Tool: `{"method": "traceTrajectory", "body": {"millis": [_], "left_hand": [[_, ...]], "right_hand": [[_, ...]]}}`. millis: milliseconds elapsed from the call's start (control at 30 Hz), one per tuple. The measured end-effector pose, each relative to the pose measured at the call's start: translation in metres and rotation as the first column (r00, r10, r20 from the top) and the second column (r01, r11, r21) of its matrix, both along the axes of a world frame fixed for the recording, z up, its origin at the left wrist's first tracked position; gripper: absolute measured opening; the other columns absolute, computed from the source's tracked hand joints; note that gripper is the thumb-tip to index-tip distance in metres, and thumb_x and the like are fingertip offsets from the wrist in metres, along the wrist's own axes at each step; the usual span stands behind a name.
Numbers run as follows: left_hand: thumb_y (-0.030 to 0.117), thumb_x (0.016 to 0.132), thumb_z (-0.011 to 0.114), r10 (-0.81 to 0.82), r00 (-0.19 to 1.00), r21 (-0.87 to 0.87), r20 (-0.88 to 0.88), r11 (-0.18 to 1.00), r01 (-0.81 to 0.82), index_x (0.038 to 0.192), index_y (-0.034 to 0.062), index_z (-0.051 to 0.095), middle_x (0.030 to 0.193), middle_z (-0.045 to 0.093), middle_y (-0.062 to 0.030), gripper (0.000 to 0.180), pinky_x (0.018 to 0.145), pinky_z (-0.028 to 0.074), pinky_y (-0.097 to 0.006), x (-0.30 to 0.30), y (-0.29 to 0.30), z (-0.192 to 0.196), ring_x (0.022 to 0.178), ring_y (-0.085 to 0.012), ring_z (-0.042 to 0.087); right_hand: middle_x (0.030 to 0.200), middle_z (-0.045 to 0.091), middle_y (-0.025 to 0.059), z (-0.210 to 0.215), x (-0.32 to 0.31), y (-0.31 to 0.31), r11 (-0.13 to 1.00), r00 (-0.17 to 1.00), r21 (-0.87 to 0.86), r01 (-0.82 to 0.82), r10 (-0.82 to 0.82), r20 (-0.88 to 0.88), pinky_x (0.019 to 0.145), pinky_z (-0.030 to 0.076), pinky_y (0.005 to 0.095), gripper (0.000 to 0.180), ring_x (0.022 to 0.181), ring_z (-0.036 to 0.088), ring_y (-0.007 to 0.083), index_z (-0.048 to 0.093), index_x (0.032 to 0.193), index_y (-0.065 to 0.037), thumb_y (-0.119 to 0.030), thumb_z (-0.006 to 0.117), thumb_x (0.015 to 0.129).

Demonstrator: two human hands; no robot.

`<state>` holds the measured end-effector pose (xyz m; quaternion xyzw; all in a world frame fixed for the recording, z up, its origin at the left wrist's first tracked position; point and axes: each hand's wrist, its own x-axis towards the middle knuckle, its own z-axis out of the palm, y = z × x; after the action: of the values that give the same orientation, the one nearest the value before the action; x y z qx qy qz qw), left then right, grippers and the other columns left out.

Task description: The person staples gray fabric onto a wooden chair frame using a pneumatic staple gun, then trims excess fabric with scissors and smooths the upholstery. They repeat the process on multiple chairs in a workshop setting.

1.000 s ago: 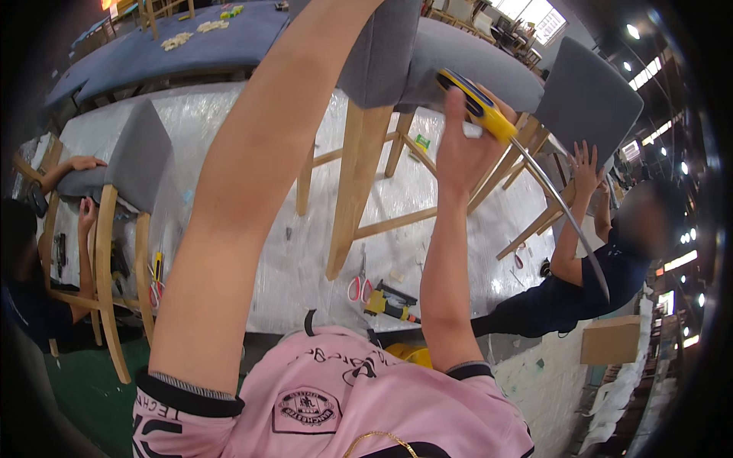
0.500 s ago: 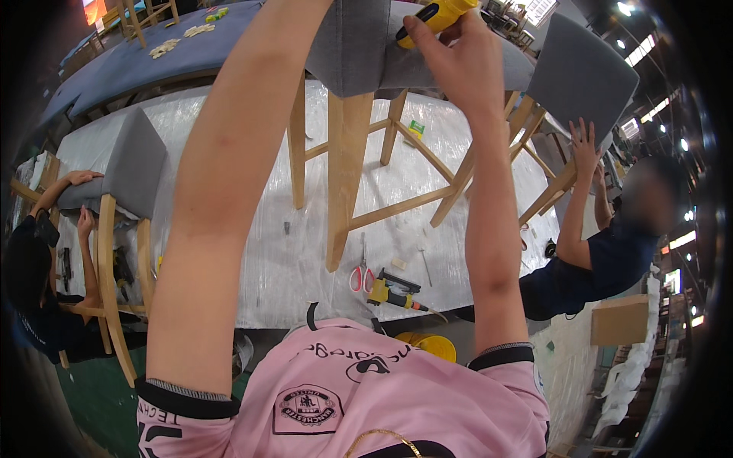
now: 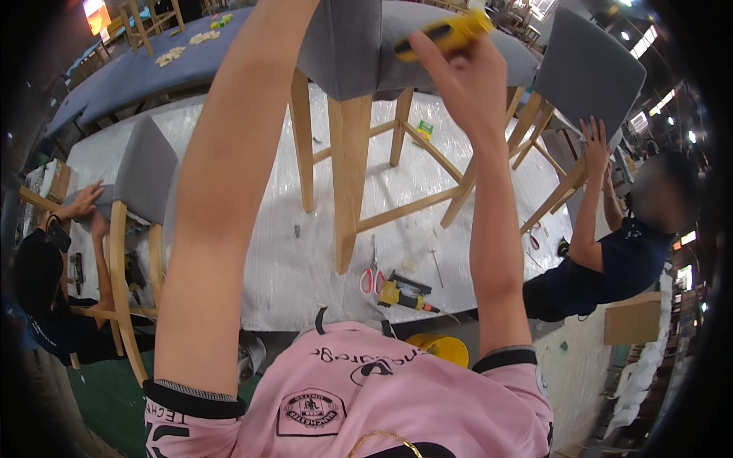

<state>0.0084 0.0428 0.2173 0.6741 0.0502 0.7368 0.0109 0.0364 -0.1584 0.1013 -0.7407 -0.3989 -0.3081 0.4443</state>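
Observation:
A grey upholstered chair with pale wooden legs stands in front of me on a plastic-covered table. My right hand is closed around a thick yellow-and-black hand tool, held at the grey seat. The tool is blurred, so its exact kind is unclear, as is whether it touches the fabric. My left forearm reaches up past the chair's left side; the hand itself lies beyond the top edge of the picture.
Red-handled scissors and a yellow-and-black nail gun lie on the plastic-covered table near me. A yellow bucket stands below its edge. Co-workers handle grey chairs at left and right. Behind is a blue-covered table.
My right hand has tilted the yellow-and-black tool, swinging its yellow end to the right. The view has shifted slightly. The person at left has moved a hand.

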Motion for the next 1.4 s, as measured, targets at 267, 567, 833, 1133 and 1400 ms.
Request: {"method": "traceTrajectory", "body": {"millis": [267, 567, 833, 1133, 1400], "left_hand": [[0.015, 0.069, 0.081, 0.059, 0.998, 0.078, 0.031, 0.995, -0.061, 0.129, 0.0164, 0.066, 0.161, 0.024, -0.0325, 0.062, 0.118, 0.037, -0.053, 0.020, 0.045, 0.007, 0.141, -0.0527, 0.039], [0.017, 0.070, 0.081, 0.078, 0.994, 0.001, -0.081, 0.997, -0.078, 0.131, 0.0179, 0.064, 0.162, 0.022, -0.0348, 0.064, 0.119, 0.037, -0.050, 0.020, 0.042, 0.006, 0.141, -0.0524, 0.039], [0.014, 0.070, 0.081, 0.120, 0.991, 0.095, -0.054, 0.989, -0.114, 0.131, 0.0184, 0.063, 0.161, 0.024, -0.0371, 0.064, 0.124, 0.029, -0.049, 0.008, 0.031, 0.007, 0.150, -0.0507, 0.028], [0.014, 0.070, 0.080, 0.068, 0.994, 0.015, -0.089, 0.998, -0.067, 0.132, 0.0199, 0.062, 0.163, 0.024, -0.0330, 0.065, 0.124, 0.029, -0.049, 0.003, -0.003, 0.001, 0.150, -0.0502, 0.028], [0.013, 0.070, 0.080, 0.074, 0.997, 0.171, -0.032, 0.983, -0.067, 0.122, 0.0176, 0.068, 0.161, 0.026, -0.0362, 0.054, 0.123, 0.031, -0.046, -0.016, -0.001, 0.007, 0.150, -0.0479, 0.031]], "right_hand": [[0.105, 0.066, 0.0064, -0.272, -0.064, -0.159, 0.943, 0.717, 0.263, 0.204, 0.039, -0.696, 0.089, 0.050, 0.0330, 0.027, 0.097, 0.062, 0.0169, 0.063, 0.115, -0.001, -0.009, 0.074, 0.091], [0.110, 0.071, 0.0276, -0.554, -0.178, -0.336, 0.843, 0.334, -0.514, 0.155, -0.535, -0.776, 0.089, 0.053, 0.0516, 0.040, 0.103, 0.069, 0.0459, 0.062, 0.123, 0.002, -0.011, 0.064, 0.085], [0.142, 0.054, 0.0280, -0.510, -0.026, -0.268, 0.851, 0.688, -0.525, -0.009, -0.376, -0.621, 0.110, 0.044, 0.0498, 0.053, 0.132, 0.052, 0.0458, 0.055, 0.140, 0.002, -0.011, 0.065, 0.089], [0.160, 0.040, 0.0200, -0.092, -0.037, 0.010, 0.926, 0.893, -0.067, -0.370, 0.375, 0.250, 0.122, 0.026, 0.0590, 0.070, 0.149, 0.036, 0.0401, 0.044, 0.152, 0.000, -0.026, 0.069, 0.092], [0.160, 0.040, 0.0213, -0.052, 0.009, 0.056, 0.969, 0.887, 0.038, -0.245, 0.208, 0.411, 0.121, 0.027, 0.0515, 0.075, 0.146, 0.041, 0.0373, 0.038, 0.157, -0.001, -0.047, 0.056, 0.100]]}}
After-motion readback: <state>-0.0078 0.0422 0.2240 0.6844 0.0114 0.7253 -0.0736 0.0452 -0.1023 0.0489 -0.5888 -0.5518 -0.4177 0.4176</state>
